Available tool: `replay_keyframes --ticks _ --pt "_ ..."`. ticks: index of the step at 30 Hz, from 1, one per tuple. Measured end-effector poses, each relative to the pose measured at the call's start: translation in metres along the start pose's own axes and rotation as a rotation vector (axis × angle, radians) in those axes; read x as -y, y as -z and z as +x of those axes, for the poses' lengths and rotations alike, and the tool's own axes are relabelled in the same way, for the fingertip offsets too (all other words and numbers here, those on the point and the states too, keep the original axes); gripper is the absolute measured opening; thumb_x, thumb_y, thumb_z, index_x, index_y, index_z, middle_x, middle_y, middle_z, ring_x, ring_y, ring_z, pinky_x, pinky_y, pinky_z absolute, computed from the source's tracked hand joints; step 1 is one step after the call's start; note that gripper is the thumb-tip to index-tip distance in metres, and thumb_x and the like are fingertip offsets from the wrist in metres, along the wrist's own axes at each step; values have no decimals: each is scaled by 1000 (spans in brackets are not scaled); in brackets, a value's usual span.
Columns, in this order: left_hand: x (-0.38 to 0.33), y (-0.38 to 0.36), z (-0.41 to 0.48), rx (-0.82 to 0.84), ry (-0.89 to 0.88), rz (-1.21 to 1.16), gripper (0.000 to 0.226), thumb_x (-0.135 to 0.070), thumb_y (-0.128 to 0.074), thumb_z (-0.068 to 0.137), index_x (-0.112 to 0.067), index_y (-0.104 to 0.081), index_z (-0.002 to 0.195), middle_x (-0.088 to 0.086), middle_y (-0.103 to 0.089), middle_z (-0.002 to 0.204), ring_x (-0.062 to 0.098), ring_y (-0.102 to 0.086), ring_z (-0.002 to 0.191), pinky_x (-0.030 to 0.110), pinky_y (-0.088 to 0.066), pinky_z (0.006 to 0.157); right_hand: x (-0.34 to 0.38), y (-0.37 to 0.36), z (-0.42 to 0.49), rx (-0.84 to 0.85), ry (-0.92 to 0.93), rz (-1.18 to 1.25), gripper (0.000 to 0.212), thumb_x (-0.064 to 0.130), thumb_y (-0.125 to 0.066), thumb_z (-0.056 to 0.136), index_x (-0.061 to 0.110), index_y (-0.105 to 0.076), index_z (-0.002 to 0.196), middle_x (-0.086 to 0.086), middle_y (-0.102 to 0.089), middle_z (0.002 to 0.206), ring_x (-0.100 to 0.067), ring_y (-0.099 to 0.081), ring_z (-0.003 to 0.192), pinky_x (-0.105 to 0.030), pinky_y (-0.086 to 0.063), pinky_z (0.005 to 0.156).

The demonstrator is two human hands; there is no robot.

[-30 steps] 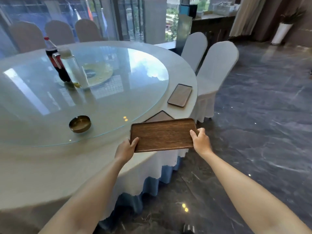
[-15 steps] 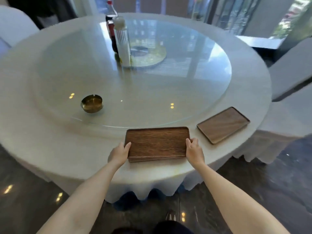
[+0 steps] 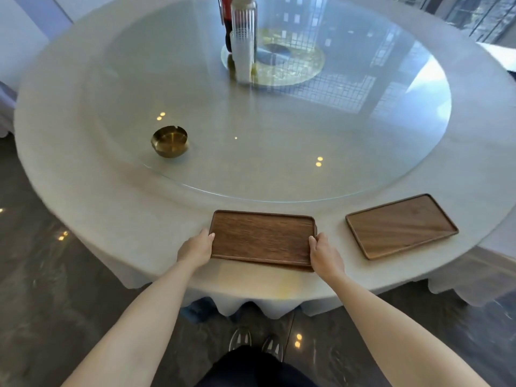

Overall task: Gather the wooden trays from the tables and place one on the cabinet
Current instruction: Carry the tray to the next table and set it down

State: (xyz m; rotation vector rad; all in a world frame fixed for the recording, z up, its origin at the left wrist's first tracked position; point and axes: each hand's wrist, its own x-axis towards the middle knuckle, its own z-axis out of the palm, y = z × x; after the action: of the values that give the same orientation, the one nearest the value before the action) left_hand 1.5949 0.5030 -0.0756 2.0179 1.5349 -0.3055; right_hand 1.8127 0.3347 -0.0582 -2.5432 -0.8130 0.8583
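A dark wooden tray (image 3: pixel 262 237) lies flat near the front edge of the round white-clothed table (image 3: pixel 111 208). My left hand (image 3: pixel 195 248) grips its left short end and my right hand (image 3: pixel 325 254) grips its right short end. A doubled edge along the tray's front suggests another tray beneath it, mostly hidden. A second, lighter wooden tray (image 3: pixel 400 226) rests on the cloth to the right, turned at an angle, apart from my hands. No cabinet is in view.
A large glass turntable (image 3: pixel 279 121) covers the table's middle. On it stand a brass ashtray (image 3: pixel 169 141) at the left and bottles (image 3: pixel 243 37) at the far centre. A white-covered chair (image 3: pixel 16 37) sits at the far left. Dark polished floor surrounds the table.
The view swung left to face the table squarely. Both hands carried the tray from beyond the table's edge to low over the cloth at the front, covering the tray that lay there.
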Motion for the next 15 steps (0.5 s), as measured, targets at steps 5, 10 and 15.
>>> replay_keyframes --ticks 5,10,15 --pt "1 -3 3 18 -15 -52 29 -29 -20 101 -7 -35 89 29 -60 112 41 -57 103 41 -45 85 -4 -4 6 12 3 -69 37 30 -23 100 4 -45 116 -19 -61 110 -37 -58 100 -35 -37 71" --pt "0 -3 6 26 -39 -46 28 -30 -19 101 -9 -32 87 28 -61 108 41 -58 99 42 -46 83 -10 -4 11 -8 4 -171 38 31 -21 100 8 -48 116 -18 -64 110 -36 -59 100 -34 -38 70" --pt "-1 -2 6 31 -55 -11 28 -30 -19 101 -10 -32 87 28 -61 109 42 -58 101 42 -45 83 -10 -6 11 -38 -15 -168 37 29 -22 100 8 -48 114 -19 -65 107 -36 -60 97 -32 -35 67"
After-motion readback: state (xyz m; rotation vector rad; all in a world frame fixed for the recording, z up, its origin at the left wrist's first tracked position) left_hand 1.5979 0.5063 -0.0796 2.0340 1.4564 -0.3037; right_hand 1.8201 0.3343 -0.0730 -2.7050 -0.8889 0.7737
